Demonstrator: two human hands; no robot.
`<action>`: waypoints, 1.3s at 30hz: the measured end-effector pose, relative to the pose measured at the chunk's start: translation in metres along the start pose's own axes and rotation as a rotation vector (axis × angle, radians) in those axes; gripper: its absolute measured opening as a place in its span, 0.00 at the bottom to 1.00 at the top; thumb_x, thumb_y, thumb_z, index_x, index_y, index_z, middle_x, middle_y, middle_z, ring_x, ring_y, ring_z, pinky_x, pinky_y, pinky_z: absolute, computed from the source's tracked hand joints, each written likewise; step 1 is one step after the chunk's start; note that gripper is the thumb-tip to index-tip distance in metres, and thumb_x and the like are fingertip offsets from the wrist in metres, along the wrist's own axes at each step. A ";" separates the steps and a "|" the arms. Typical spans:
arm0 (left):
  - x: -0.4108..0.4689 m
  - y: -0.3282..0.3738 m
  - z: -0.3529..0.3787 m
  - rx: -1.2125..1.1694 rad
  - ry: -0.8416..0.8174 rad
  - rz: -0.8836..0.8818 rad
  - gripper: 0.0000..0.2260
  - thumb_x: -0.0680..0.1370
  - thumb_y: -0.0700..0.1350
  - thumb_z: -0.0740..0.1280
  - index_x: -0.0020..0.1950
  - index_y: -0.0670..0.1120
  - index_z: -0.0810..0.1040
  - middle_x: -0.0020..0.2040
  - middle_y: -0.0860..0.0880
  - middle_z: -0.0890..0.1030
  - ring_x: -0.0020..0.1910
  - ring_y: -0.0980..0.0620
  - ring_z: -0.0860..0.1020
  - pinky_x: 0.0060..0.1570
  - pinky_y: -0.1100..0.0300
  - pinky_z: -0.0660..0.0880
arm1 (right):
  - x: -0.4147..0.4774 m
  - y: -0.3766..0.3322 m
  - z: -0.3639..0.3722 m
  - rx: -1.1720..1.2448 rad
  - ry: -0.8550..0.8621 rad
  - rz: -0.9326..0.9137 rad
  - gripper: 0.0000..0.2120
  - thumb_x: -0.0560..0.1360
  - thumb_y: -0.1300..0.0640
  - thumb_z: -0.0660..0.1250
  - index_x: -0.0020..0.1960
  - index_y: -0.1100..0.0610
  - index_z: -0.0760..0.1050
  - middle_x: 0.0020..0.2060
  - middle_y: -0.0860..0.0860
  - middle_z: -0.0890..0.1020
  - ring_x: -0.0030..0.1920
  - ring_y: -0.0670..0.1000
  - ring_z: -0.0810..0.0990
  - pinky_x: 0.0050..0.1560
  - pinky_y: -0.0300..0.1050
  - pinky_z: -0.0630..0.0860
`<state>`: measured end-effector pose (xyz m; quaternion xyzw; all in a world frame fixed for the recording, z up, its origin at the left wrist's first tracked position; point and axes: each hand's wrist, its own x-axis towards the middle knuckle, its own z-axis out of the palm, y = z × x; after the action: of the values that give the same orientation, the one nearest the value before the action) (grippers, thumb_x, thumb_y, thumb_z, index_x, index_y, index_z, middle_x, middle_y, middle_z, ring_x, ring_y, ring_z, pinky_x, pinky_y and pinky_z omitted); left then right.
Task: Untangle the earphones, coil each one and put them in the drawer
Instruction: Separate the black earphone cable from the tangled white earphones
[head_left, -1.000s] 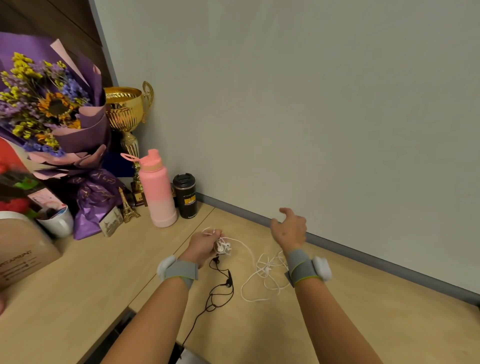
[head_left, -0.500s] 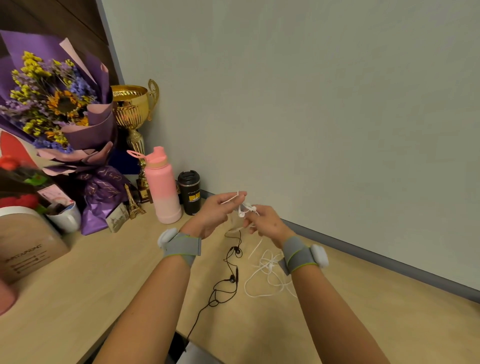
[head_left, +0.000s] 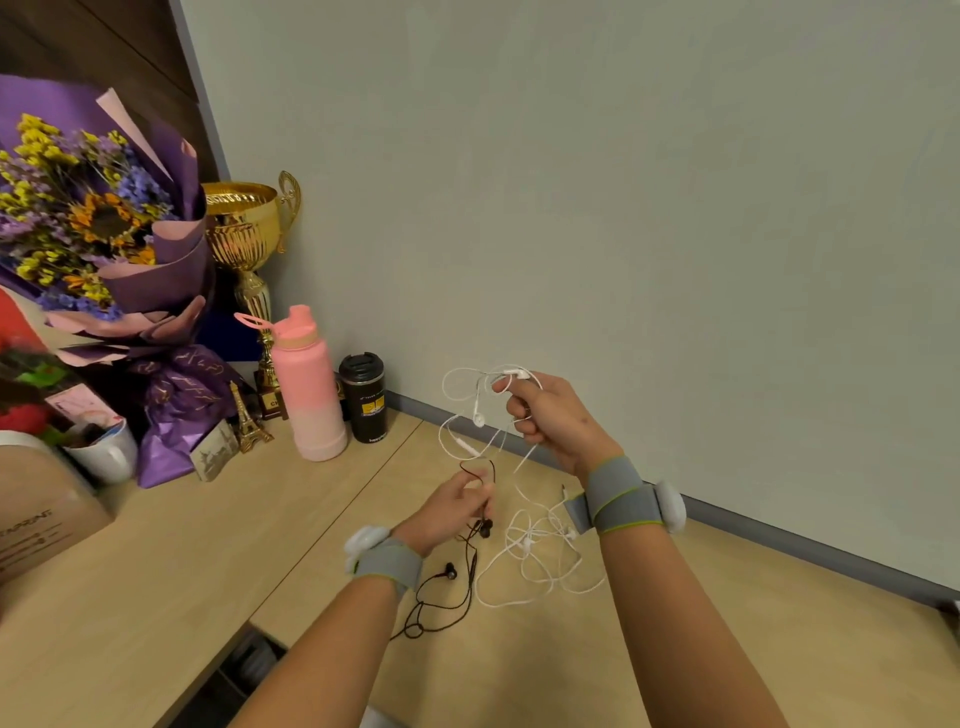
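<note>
Fingers of the right hand (head_left: 553, 415) curl round one end of the white earphones (head_left: 525, 543), held up off the desk (head_left: 182, 571); the rest of the cord lies heaped at six o'clock from that hand. The left hand (head_left: 452, 506), at seven o'clock from the right, pinches the black earphones (head_left: 450, 571), whose cord trails toward six o'clock.

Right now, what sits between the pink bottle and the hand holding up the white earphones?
In the head view, a black travel cup stands beside the pink bottle; past it, loops of the white earphones hang from the right hand.
</note>
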<state>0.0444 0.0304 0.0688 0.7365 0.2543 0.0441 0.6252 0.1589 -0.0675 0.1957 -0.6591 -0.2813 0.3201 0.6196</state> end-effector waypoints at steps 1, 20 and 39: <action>0.000 0.003 -0.003 -0.042 -0.004 -0.016 0.15 0.82 0.50 0.58 0.66 0.46 0.73 0.42 0.52 0.78 0.45 0.56 0.80 0.48 0.64 0.70 | 0.001 0.002 -0.003 0.001 0.031 0.000 0.04 0.75 0.56 0.63 0.44 0.53 0.77 0.24 0.46 0.68 0.22 0.45 0.59 0.21 0.34 0.55; 0.006 0.126 -0.050 0.210 0.297 0.166 0.08 0.75 0.46 0.65 0.44 0.45 0.82 0.32 0.51 0.77 0.31 0.55 0.78 0.37 0.61 0.73 | 0.003 0.030 0.015 -0.249 0.018 0.014 0.12 0.76 0.65 0.61 0.57 0.60 0.77 0.51 0.52 0.81 0.51 0.48 0.77 0.48 0.38 0.71; -0.009 0.096 -0.059 -0.388 0.332 0.215 0.09 0.81 0.43 0.60 0.56 0.53 0.78 0.48 0.58 0.83 0.28 0.60 0.66 0.21 0.70 0.58 | 0.006 0.007 -0.012 -0.044 0.150 0.180 0.20 0.82 0.55 0.50 0.41 0.66 0.74 0.22 0.54 0.79 0.20 0.53 0.77 0.26 0.39 0.74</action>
<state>0.0450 0.0712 0.1740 0.6084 0.2604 0.2781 0.6962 0.1713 -0.0711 0.1884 -0.7174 -0.1808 0.3179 0.5930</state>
